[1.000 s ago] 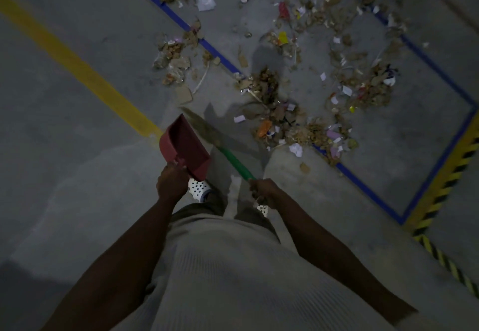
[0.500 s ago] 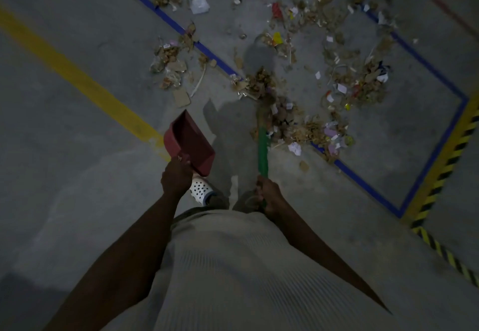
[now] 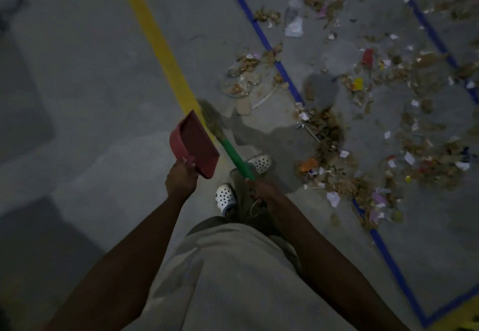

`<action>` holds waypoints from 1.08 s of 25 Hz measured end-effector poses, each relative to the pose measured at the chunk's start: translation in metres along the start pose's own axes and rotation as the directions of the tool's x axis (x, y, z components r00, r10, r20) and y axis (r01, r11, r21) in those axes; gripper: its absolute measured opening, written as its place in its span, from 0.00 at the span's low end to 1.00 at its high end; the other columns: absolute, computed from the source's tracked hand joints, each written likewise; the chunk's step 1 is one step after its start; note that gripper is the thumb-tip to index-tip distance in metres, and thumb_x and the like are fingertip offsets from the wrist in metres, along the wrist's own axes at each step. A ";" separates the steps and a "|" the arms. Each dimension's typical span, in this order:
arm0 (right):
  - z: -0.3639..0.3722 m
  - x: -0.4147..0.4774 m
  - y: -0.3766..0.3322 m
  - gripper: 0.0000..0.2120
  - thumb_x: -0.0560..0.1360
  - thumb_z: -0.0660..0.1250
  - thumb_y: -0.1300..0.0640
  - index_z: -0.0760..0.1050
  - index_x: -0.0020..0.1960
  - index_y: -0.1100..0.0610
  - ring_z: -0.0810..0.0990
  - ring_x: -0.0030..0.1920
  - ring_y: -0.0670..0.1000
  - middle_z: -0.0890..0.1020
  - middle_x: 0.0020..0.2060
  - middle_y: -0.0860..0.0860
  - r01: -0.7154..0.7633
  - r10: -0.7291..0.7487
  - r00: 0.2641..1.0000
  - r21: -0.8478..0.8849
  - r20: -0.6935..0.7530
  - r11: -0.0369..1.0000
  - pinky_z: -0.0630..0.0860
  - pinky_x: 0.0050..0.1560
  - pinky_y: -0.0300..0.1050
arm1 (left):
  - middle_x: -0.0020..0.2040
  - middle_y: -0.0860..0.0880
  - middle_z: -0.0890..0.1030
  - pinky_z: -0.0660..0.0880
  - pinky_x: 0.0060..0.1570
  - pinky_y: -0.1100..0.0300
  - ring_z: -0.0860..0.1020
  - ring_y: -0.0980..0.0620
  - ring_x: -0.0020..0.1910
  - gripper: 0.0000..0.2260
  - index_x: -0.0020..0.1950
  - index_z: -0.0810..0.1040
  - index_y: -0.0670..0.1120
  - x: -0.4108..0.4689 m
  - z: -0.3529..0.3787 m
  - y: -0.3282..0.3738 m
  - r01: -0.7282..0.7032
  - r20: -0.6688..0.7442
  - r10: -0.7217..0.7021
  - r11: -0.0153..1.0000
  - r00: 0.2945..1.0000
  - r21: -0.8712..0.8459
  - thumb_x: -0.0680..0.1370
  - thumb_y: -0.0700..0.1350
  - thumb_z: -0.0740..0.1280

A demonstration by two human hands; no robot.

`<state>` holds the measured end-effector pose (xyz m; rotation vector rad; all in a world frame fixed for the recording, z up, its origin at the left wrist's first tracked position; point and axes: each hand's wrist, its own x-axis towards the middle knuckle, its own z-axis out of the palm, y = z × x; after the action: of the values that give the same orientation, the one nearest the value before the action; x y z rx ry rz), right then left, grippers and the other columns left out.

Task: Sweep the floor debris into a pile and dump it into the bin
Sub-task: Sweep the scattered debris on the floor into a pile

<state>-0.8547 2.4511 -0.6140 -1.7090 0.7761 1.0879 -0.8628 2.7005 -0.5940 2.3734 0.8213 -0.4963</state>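
Left hand (image 3: 181, 178) is gripping the red dustpan (image 3: 195, 144), apparently empty; right hand (image 3: 259, 191) is gripping the broom (image 3: 235, 156). Debris (image 3: 334, 133) is lying scattered at two o'clock, unpiled. Sweeping appears barely begun; bin unseen.

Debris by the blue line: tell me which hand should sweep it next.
Right. The right hand grips the broom and is nearer the debris; the left hand holds only the dustpan.
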 end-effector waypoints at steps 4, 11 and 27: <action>-0.019 0.047 -0.030 0.17 0.78 0.69 0.48 0.81 0.53 0.63 0.75 0.31 0.49 0.78 0.34 0.53 -0.065 0.065 0.998 -0.047 0.008 0.997 0.71 0.34 0.47 | 0.55 0.35 0.79 0.74 0.51 0.45 0.78 0.32 0.54 0.18 0.59 0.72 0.38 0.028 -0.008 -0.018 0.121 -0.032 -0.121 0.993 0.992 0.005 0.80 0.53 0.63; -0.054 0.064 -0.088 0.11 0.82 0.63 0.53 0.77 0.55 0.61 0.76 0.35 0.54 0.79 0.40 0.55 -0.183 0.278 0.950 0.462 -0.145 0.868 0.73 0.34 0.46 | 0.56 0.35 0.79 0.73 0.52 0.45 0.77 0.33 0.55 0.17 0.59 0.71 0.38 0.090 -0.030 0.030 0.107 0.017 -0.109 0.991 0.994 0.084 0.81 0.51 0.62; -0.064 0.088 -0.239 0.13 0.79 0.68 0.53 0.75 0.39 0.60 0.68 0.24 0.50 0.74 0.29 0.55 -0.057 0.054 0.998 0.080 0.039 0.995 0.64 0.26 0.42 | 0.53 0.35 0.79 0.73 0.48 0.46 0.78 0.32 0.53 0.17 0.54 0.72 0.39 0.177 -0.080 0.173 -0.090 -0.003 0.091 0.992 0.996 0.092 0.80 0.53 0.62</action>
<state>-0.5938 2.4761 -0.5952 -1.6033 0.8372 1.1078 -0.6067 2.7163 -0.5541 2.4853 0.7044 -0.4984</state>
